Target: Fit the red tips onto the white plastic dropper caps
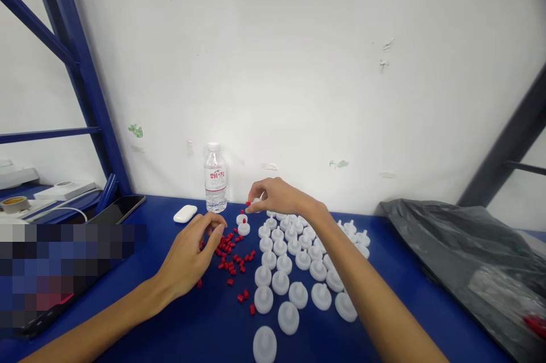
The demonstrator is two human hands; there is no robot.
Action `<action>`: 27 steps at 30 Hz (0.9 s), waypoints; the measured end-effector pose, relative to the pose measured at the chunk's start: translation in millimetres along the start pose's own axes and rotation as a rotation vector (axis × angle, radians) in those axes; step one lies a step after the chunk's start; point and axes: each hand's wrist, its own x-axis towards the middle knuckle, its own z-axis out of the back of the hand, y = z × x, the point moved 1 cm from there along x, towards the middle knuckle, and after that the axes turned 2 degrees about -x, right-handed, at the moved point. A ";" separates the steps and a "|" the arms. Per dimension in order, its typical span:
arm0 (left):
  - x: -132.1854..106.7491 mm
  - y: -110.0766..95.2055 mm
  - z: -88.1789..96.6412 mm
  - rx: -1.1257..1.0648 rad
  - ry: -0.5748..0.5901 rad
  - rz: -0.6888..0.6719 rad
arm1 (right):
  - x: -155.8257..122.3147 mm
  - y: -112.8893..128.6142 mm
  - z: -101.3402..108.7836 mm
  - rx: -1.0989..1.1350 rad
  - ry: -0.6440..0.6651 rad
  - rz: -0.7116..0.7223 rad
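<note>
The white discs are cloudy plastic, round and shallow, each with a short spout rising from the middle. They stand close together in rough rows from the table's far edge towards its near side, spreading out as they come nearer. The red caps are small, glossy tubes, lying loose in a heap left of the discs, with a few strays in front. Two capped discs stand beyond the heap, near the far edge, red on their spouts.

The right hand is near the far edge, fingertips pinched on a held disc that they partly hide. A bit of red shows at its left side; whether it is seated on the spout I cannot tell. The left hand is at the heap's left side, fingers curled and thumb close to the forefinger; whether it grips a cap I cannot tell.

The far edge runs along the wall, with the bottle upright just inside it and the white case lying to its left. Bare blue surface shows between the left forearm and the nearest discs, and again between the right forearm and the dark bag, which covers the far right corner.
</note>
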 end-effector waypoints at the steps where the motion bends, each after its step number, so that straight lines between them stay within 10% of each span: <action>1: 1.1 -0.2 0.2 0.009 0.010 0.000 | -0.3 7.2 -0.3 0.010 0.057 0.014; 8: 1.2 5.9 -3.4 0.000 0.158 -0.123 | 7.4 40.4 -19.9 -0.017 0.328 0.060; 17: 3.3 1.9 -7.6 -0.282 0.088 0.077 | 10.9 41.5 -19.6 -0.064 0.264 0.168; 22: 10.4 10.1 -3.3 -0.573 0.066 0.383 | 6.5 25.2 -3.5 -0.403 -0.050 0.048; 27: 10.0 4.4 3.9 -0.236 0.010 0.057 | -20.7 -18.3 37.3 -0.327 -0.077 -0.079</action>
